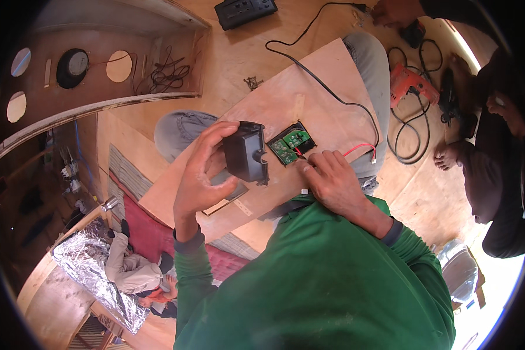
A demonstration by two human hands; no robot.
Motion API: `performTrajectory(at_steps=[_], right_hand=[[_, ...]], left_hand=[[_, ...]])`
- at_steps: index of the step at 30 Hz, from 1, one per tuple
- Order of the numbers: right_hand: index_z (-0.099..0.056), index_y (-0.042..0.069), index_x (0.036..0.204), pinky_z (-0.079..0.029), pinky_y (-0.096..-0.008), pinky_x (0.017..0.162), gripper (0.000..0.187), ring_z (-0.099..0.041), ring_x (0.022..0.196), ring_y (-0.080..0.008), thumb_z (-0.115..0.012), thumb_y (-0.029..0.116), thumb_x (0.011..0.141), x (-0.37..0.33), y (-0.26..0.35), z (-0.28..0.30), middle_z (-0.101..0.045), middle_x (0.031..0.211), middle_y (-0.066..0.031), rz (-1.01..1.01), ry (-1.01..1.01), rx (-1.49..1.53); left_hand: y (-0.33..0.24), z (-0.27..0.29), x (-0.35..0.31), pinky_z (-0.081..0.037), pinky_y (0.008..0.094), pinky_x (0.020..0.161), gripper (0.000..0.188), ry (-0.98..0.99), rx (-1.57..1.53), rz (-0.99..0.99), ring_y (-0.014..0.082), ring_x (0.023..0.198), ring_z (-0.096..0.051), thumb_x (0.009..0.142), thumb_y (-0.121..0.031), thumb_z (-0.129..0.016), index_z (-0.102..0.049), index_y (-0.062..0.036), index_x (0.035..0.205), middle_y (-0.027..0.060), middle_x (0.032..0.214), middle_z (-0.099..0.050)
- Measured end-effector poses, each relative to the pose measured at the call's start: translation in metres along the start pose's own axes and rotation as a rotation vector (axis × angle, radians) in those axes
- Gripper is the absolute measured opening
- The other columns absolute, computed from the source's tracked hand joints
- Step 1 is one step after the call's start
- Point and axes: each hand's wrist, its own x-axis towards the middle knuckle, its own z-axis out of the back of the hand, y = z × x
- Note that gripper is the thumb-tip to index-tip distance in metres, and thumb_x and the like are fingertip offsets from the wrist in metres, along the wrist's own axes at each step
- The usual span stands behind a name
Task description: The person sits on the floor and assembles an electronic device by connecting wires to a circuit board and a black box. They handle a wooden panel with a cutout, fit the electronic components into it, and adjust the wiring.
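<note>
Over the lap, left of the right hand, a black plastic cover is held up by the left hand. Left forearm is raised steeply from below, wrist nearly straight, palm turned toward the right; fingers are bent along the cover's upper edge, thumb spread apart at its lower side, so the cover is gripped between them. The right forearm is angled up and leftward from the lower right, back of hand up, fingers curled, thumb and fingertips brought close together. Just ahead of those fingertips, a green circuit board is seen in a black casing on a wooden panel. Red wire is seen at the board and again right of the right hand; whether it is pinched or only touched cannot be told. A black cord is looped beyond the right hand, across the panel. Small screws are scattered past the left hand, off the panel's far edge. A red drill is placed farther off, right of and beyond the right hand.
</note>
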Motion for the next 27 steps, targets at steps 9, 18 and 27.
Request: performTrajectory(at_steps=[9, 18, 27], right_hand=[[-0.065, 0.002, 0.103, -0.057, -0.0429, 0.069, 0.018, -0.069, 0.081, -0.0307, -0.078, 0.005, 0.09, 0.005, 0.006, -0.018, -0.064, 0.101, -0.012, -0.25, -0.204, 0.212], [-0.069, 0.006, 0.103, -0.06, -0.0416, 0.069, 0.019, -0.073, 0.081, -0.0294, -0.084, 0.011, 0.092, -0.001, 0.005, -0.016, -0.068, 0.106, -0.008, -0.406, -0.27, 0.356], [-0.069, 0.007, 0.106, -0.06, -0.0402, 0.075, 0.022, -0.073, 0.093, -0.0282, -0.084, 0.012, 0.09, -0.007, -0.002, -0.021, -0.068, 0.109, -0.0077, -0.349, -0.302, 0.319]], left_hand=[[-0.011, -0.011, 0.001, -0.05, 0.0447, 0.121, 0.082, 0.025, 0.303, -0.096, 0.0344, 0.151, -0.055, 0.075, 0.01, -0.075, -0.06, -0.0052, 0.154, 0.0146, 0.159, -0.056], [-0.028, -0.042, 0.022, -0.053, 0.0506, 0.115, 0.081, 0.12, 0.782, -0.288, 0.0402, 0.141, -0.06, 0.07, 0.014, -0.075, -0.067, -0.0082, 0.148, 0.0121, 0.154, -0.063], [-0.042, -0.051, 0.053, -0.051, 0.0504, 0.118, 0.078, 0.306, 0.902, -0.329, 0.0385, 0.145, -0.057, 0.076, 0.014, -0.072, -0.066, -0.0101, 0.15, 0.0083, 0.158, -0.062]])
